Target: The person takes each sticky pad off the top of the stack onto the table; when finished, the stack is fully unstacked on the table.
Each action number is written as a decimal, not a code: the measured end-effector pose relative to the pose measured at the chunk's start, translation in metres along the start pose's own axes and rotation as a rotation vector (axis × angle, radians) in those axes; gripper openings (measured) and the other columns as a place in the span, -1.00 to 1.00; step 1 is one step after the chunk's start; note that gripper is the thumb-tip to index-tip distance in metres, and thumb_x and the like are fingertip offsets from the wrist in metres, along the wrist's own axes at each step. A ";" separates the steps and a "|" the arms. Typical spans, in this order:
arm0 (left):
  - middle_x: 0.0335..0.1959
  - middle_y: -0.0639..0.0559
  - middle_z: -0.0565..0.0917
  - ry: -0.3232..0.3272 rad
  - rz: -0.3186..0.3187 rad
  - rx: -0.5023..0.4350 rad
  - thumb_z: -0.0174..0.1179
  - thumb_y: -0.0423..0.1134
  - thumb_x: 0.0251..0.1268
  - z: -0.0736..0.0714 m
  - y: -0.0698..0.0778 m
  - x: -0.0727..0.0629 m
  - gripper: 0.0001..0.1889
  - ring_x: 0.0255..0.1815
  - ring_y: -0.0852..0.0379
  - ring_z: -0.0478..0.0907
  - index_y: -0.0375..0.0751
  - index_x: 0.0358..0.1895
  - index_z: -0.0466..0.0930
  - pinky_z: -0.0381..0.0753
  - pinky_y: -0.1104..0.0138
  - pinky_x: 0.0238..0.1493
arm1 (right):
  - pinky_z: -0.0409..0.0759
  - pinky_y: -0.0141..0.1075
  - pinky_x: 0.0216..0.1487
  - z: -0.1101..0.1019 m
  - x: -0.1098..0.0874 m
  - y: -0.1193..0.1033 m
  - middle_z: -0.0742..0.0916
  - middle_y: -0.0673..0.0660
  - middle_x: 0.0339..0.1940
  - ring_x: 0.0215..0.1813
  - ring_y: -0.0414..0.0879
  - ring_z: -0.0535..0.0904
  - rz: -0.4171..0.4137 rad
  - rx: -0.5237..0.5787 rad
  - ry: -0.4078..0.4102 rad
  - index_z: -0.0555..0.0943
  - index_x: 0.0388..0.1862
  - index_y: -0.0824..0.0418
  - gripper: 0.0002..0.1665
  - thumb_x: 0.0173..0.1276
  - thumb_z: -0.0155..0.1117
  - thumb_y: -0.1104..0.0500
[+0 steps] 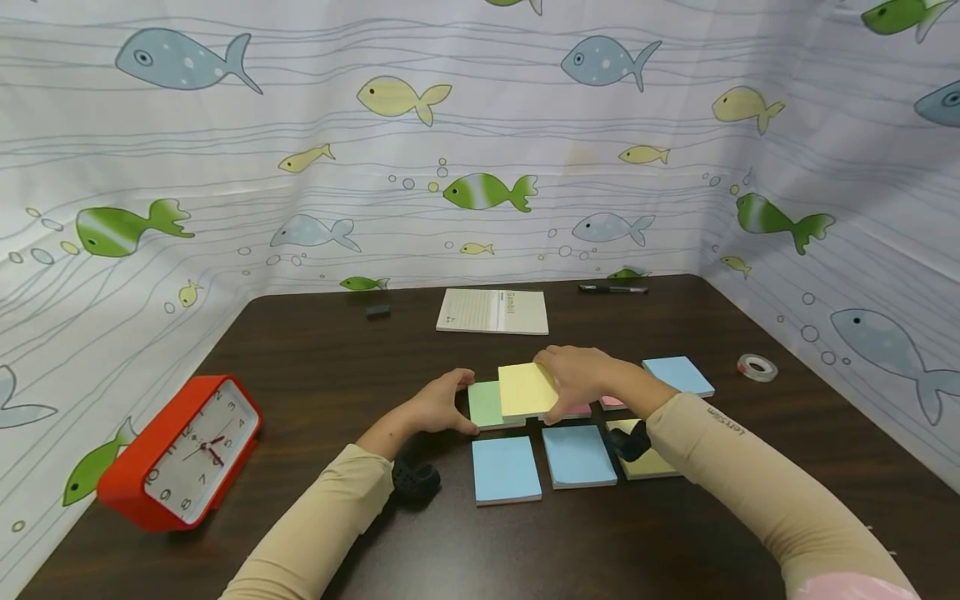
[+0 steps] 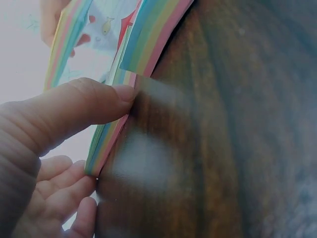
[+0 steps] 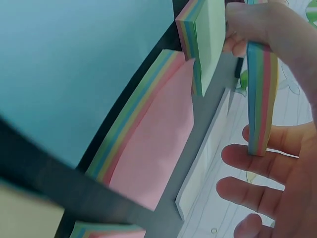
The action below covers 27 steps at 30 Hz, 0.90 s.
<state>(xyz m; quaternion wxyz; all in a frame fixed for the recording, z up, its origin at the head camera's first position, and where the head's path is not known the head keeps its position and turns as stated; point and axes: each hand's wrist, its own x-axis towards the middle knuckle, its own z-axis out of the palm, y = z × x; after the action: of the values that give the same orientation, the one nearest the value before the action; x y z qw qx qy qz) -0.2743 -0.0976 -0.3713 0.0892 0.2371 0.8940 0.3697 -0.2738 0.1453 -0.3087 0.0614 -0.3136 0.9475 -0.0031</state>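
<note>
My right hand (image 1: pixel 581 375) holds a yellow-topped sticky note pad (image 1: pixel 522 388) by its edges, thumb on the near side. In the right wrist view the raised pad (image 3: pixel 259 99) shows banded coloured edges between thumb and fingers. My left hand (image 1: pixel 433 406) grips a green-topped sticky note pad (image 1: pixel 486 407) at its left side, thumb along the near edge and fingers behind. That green pad (image 3: pixel 210 42) is partly covered by the yellow one in the head view. A pink-topped pad (image 3: pixel 158 129) lies just right of it, mostly hidden behind the right hand in the head view.
Two blue pads (image 1: pixel 506 469) lie nearer me, with a yellow pad (image 1: pixel 647 463) under the right wrist. Another blue pad (image 1: pixel 678 376) and a tape roll (image 1: pixel 757 367) are right. A red clock (image 1: pixel 183 450) stands left; a notebook (image 1: pixel 492 311), pen (image 1: pixel 612 289) and eraser-like block (image 1: pixel 378 311) lie behind.
</note>
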 end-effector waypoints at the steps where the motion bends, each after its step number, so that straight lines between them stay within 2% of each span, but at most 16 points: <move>1: 0.14 -0.16 0.31 -0.002 0.000 0.002 0.45 -0.29 -0.33 0.000 0.000 0.000 -0.12 0.17 -0.03 0.25 -0.39 0.19 0.17 0.23 0.17 0.09 | 0.39 -0.27 -0.42 0.000 -0.003 0.001 0.47 -0.02 -0.23 -0.30 -0.15 0.37 0.002 0.004 0.004 0.33 0.10 0.23 -0.01 -0.28 0.37 -0.26; 7: 0.14 -0.15 0.32 -0.007 -0.001 0.014 0.44 -0.29 -0.31 0.000 0.000 -0.001 -0.13 0.17 -0.03 0.25 -0.39 0.18 0.17 0.23 0.18 0.10 | 0.38 -0.26 -0.42 0.000 -0.018 0.010 0.48 0.00 -0.19 -0.29 -0.13 0.37 0.021 0.013 0.032 0.34 0.09 0.24 -0.02 -0.29 0.38 -0.24; 13: 0.13 -0.16 0.33 -0.004 0.010 0.016 0.44 -0.30 -0.31 0.000 0.001 0.000 -0.15 0.16 -0.02 0.26 -0.40 0.17 0.19 0.22 0.19 0.10 | 0.36 -0.27 -0.45 0.000 -0.030 0.017 0.48 0.02 -0.16 -0.30 -0.14 0.36 0.037 0.015 0.021 0.33 0.11 0.26 0.02 -0.30 0.37 -0.28; 18: 0.12 -0.17 0.34 -0.006 0.018 0.019 0.44 -0.29 -0.31 -0.001 0.001 -0.001 -0.15 0.16 -0.03 0.26 -0.41 0.17 0.19 0.22 0.18 0.10 | 0.41 -0.19 -0.37 0.002 -0.039 0.023 0.49 0.07 -0.10 -0.22 -0.09 0.41 0.032 0.011 0.019 0.32 0.12 0.28 0.04 -0.28 0.37 -0.28; 23: 0.13 -0.15 0.33 -0.007 0.001 0.015 0.44 -0.29 -0.31 -0.001 0.002 -0.001 -0.15 0.16 -0.01 0.26 -0.38 0.18 0.19 0.22 0.18 0.10 | 0.42 -0.21 -0.35 0.003 -0.046 0.028 0.49 0.09 -0.10 -0.25 -0.11 0.40 0.019 0.010 0.032 0.32 0.11 0.32 0.05 -0.29 0.37 -0.28; 27: 0.13 -0.14 0.33 -0.008 -0.001 0.014 0.44 -0.30 -0.30 -0.001 0.002 -0.001 -0.15 0.16 -0.01 0.26 -0.38 0.18 0.19 0.22 0.18 0.10 | 0.44 -0.17 -0.26 0.005 -0.053 0.032 0.49 0.11 -0.08 -0.20 -0.09 0.40 0.019 0.019 0.039 0.33 0.10 0.33 0.05 -0.30 0.38 -0.29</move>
<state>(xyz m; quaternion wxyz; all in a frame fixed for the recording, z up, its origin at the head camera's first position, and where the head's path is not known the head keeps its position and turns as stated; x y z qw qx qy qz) -0.2730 -0.0976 -0.3696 0.0914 0.2386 0.8963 0.3626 -0.2506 0.2027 -0.3089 0.0460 -0.3040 0.9514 -0.0175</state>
